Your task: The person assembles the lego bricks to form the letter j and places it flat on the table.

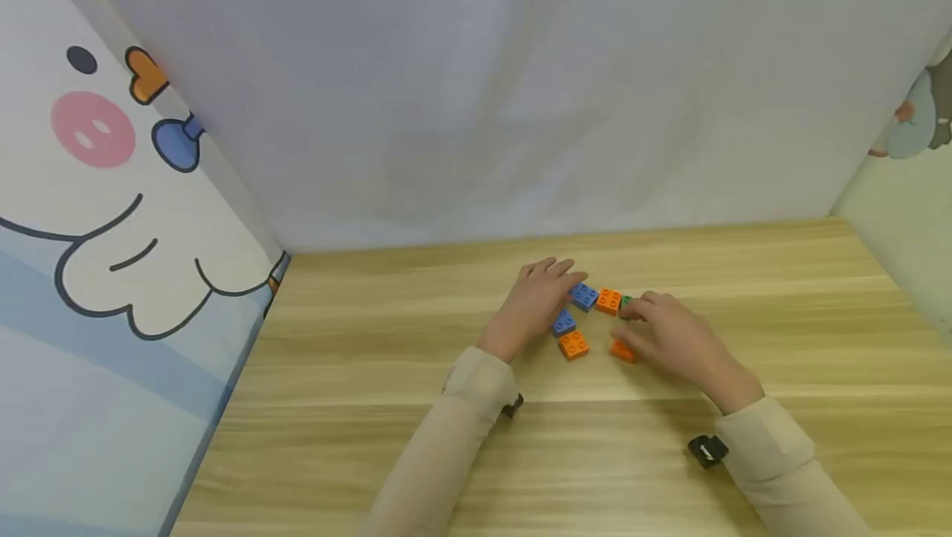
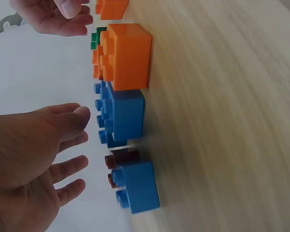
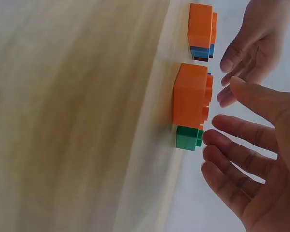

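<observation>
Studded toy building bricks lie in a loose ring on the wooden table. My left hand hovers over the ring's left side, partly covering bricks; its fingers are spread and hold nothing. In the left wrist view, a blue brick, another blue brick and a dark red brick sit beside that hand. An orange brick lies at the near left. My right hand hangs by the right side, fingers loosely bent, near an orange brick and a green brick. Neither hand grips a brick.
The wooden table meets a pale cloth-like wall behind. To the left stands a panel with cartoon drawings. Dark wrist devices show at the left cuff and the right cuff.
</observation>
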Motion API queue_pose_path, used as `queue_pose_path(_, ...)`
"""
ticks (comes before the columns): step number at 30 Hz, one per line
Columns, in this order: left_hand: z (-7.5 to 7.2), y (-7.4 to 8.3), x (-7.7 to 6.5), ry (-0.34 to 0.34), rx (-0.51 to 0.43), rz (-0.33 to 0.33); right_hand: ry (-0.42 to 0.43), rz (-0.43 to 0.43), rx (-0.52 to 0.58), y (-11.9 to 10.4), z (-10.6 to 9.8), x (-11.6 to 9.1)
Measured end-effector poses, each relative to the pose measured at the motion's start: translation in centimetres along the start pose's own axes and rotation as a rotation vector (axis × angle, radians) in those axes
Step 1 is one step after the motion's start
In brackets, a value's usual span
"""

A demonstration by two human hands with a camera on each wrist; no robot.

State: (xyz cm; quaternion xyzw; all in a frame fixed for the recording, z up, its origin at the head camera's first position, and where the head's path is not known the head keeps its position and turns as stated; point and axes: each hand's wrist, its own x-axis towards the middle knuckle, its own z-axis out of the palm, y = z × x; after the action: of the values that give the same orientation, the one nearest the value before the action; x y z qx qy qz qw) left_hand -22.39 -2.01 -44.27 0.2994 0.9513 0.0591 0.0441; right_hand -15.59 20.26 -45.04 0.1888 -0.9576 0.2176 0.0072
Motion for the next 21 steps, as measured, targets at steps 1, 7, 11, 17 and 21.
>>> queue_pose_path(1, 0.1, 0.1, 0.3, 0.005, 0.003, 0.009, -0.001, -0.006, 0.011, 0.1, 0.1, 0.0)
queue_pose_path(7, 0.7, 0.4, 1.4, -0.024, 0.027, 0.029, -0.021, -0.029, 0.039, 0.4, 0.4, -0.2)
queue_pose_path(11, 1.2, 0.2, 1.6, -0.025, 0.053, 0.017, -0.047, -0.026, 0.045, 0.1, 0.6, -0.2)
queue_pose_path(17, 1.4, 0.1, 1.8, -0.006, 0.074, 0.057, -0.084, -0.026, 0.035, -0.1, 0.6, -0.2)
queue_pose_path(21, 1.2, 0.0, 1.8, 0.014, 0.069, 0.078, -0.100, -0.023, 0.040, -0.2, 0.4, -0.2)
